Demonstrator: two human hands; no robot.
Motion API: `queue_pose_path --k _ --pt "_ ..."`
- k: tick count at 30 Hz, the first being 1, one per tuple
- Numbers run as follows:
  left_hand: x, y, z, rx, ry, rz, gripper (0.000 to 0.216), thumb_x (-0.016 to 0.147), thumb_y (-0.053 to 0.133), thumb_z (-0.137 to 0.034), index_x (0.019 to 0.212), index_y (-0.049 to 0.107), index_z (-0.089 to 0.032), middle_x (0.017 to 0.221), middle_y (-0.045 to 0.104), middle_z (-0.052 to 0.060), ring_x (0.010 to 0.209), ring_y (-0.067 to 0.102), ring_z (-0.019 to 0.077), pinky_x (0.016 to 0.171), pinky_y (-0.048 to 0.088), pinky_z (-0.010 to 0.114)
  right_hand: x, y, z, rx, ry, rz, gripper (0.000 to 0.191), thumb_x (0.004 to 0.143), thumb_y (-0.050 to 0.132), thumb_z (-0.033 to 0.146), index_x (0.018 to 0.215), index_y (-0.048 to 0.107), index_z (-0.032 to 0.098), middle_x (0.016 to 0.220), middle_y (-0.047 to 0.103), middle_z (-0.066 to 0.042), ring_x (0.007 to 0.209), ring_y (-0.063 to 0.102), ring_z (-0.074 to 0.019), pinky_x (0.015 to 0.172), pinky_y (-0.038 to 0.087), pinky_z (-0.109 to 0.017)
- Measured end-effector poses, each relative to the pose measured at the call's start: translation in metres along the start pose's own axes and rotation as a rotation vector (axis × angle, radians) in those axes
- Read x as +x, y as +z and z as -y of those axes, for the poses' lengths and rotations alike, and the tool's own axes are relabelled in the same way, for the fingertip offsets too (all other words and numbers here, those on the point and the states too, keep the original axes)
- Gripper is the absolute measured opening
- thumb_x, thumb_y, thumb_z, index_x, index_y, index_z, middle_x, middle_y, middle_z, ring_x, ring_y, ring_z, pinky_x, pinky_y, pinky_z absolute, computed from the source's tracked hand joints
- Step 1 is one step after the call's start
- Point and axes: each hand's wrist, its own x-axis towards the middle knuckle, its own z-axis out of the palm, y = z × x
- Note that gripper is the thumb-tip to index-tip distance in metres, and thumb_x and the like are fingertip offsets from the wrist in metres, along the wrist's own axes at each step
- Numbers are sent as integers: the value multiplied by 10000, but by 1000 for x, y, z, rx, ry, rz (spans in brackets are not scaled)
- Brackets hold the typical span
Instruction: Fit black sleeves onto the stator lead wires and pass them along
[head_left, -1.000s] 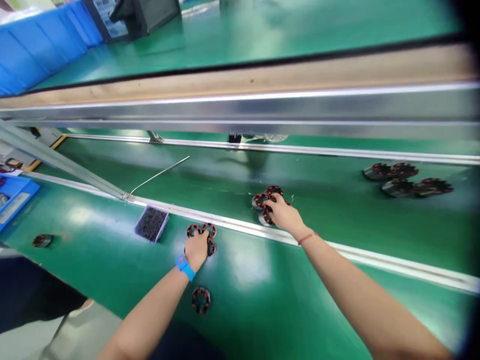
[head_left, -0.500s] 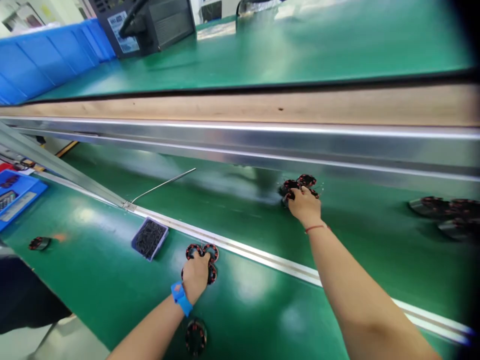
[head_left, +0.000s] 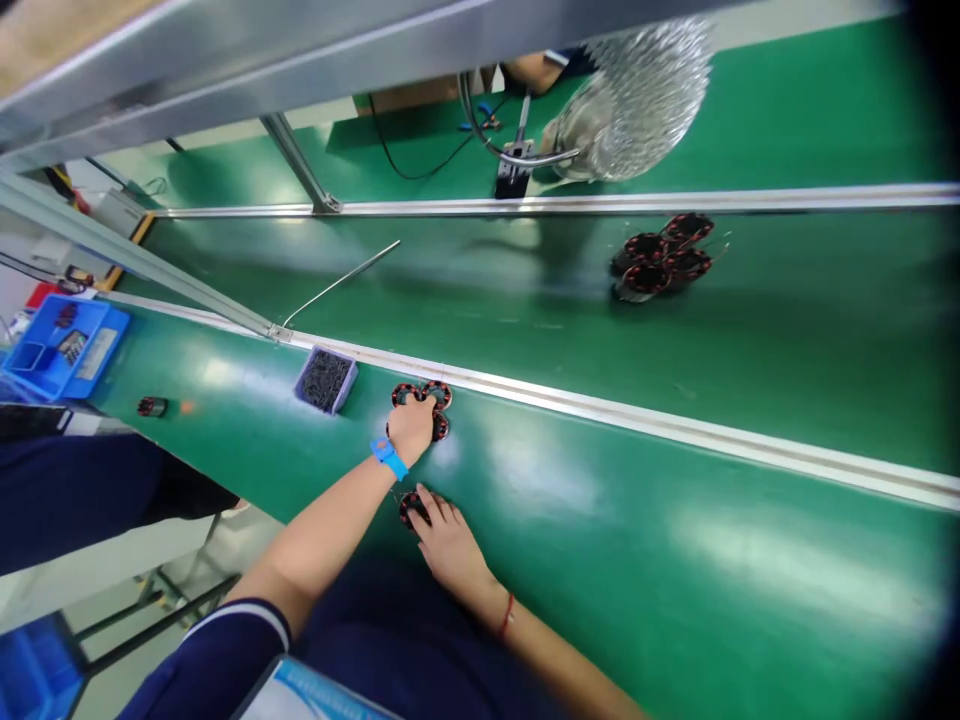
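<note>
My left hand [head_left: 414, 426], with a blue wristband, rests closed on a cluster of black and red wound stators [head_left: 429, 398] by the metal rail on the near green table. My right hand [head_left: 444, 537] lies near the table's front edge with its fingers curled onto a single stator [head_left: 412, 507]. Another group of stators [head_left: 660, 260] sits alone on the green conveyor belt, far from both hands.
A small grey tray of dark screws [head_left: 326, 379] stands left of my left hand. A lone stator [head_left: 152, 406] lies further left. A blue bin [head_left: 60, 345] sits at the far left. A thin metal rod [head_left: 341, 283] lies on the belt. A ribbed silver hose [head_left: 637, 95] hangs at the back.
My right hand let go of the stator group on the belt and came back to the single stator near the front edge. My left hand stayed on its cluster. The view tilted down.
</note>
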Motion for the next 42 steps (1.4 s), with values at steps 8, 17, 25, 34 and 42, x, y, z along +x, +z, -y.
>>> queue_pose_path --k 8,17,25,34,42 --pt "-1 -20 3 39 80 -68 437 830 452 -186 1237 502 -336 1112 536 97 871 639 229 754 491 326 13 -37 -38 80 -8 -203 161 819 609 288 945 652 197 1269 515 -105 1085 508 -245 920 419 -393" --pt "86 -108 -89 40 230 -221 437 808 516 -264 1232 513 -371 1157 563 60 977 606 228 828 475 321 69 -189 -225 -227 507 -602 188 849 540 299 921 653 168 1249 487 -135 1001 464 -290 814 414 -392" --pt "160 -187 -216 65 354 -412 429 898 477 -369 1286 457 -188 1240 515 127 1055 549 228 903 457 412 144 -273 -320 -142 688 -757 362 834 427 129 1170 546 67 1303 445 -235 1059 492 -301 882 391 -404" --pt "200 -188 -255 52 442 -350 357 887 524 -354 1179 520 -150 1184 537 102 1027 553 206 879 485 418 90 -172 -281 89 587 -798 398 846 392 132 1223 507 84 1348 438 -165 1189 482 -226 987 427 -321" --pt "207 -187 -259 18 403 -394 355 894 500 -383 1174 533 -169 1222 523 97 1074 528 218 933 446 440 19 -46 -191 -132 448 -958 302 845 402 165 1109 545 191 1268 519 -124 1125 530 -238 859 502 -368"
